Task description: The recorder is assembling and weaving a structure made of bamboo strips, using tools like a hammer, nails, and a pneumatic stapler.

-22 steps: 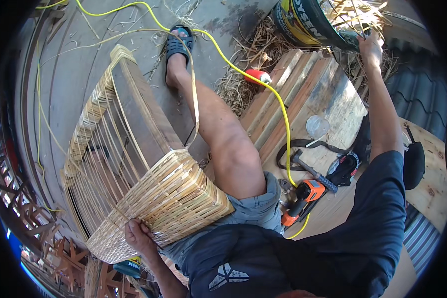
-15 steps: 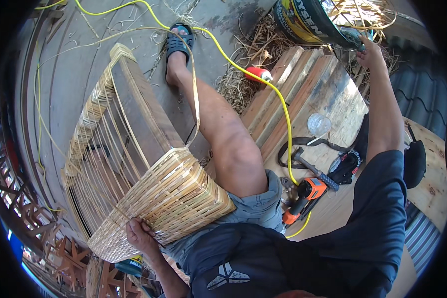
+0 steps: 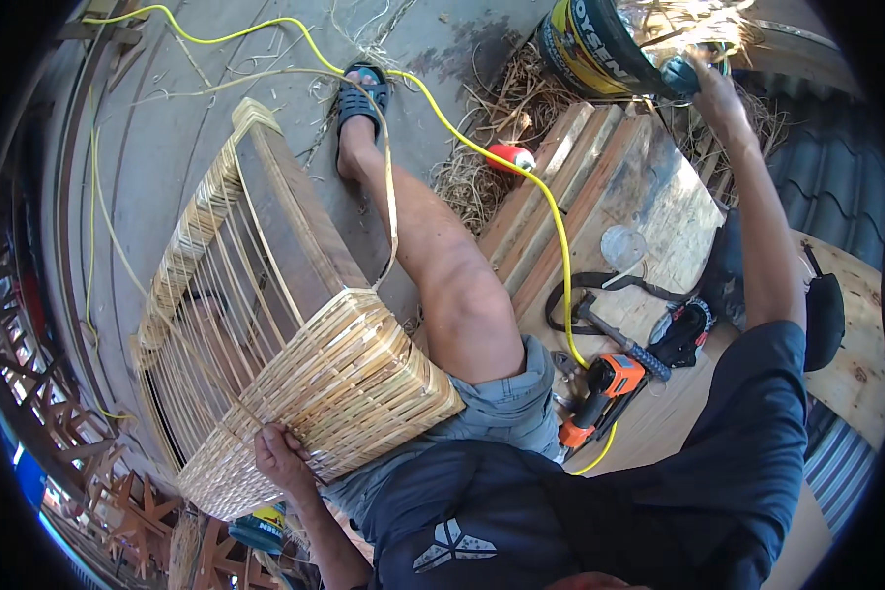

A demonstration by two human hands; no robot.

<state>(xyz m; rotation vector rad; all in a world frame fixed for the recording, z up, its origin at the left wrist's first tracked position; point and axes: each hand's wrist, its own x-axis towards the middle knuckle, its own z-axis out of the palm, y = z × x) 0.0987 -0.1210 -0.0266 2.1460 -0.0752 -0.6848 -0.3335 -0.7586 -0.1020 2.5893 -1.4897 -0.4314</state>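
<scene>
My left hand (image 3: 283, 458) is closed in a pinch on a thin cane strip (image 3: 234, 398) at the woven side of a wood-framed cane piece (image 3: 349, 374). This piece leans across my lap; its near part is closely woven, while long strands span its open middle. Far to the right, my right hand (image 3: 723, 106) reaches to the rim of a dark bucket (image 3: 590, 49). Its fingers are bent against a teal, cloth-like thing (image 3: 677, 76) there, and motion blurs them somewhat. Light cane shavings (image 3: 693, 28) fill the bucket's mouth.
A yellow hose (image 3: 560, 221) runs past my leg to an orange-black power tool (image 3: 605, 388). Beside it lie a hammer (image 3: 624, 339) and a black strap (image 3: 570, 295). A clear cup (image 3: 622, 246) and a red object (image 3: 509, 157) rest on stacked boards (image 3: 551, 197).
My right hand has shifted left along the bucket rim, and the teal thing has moved with it. My left hand keeps its pinch at the weave. The view has tilted slightly.
</scene>
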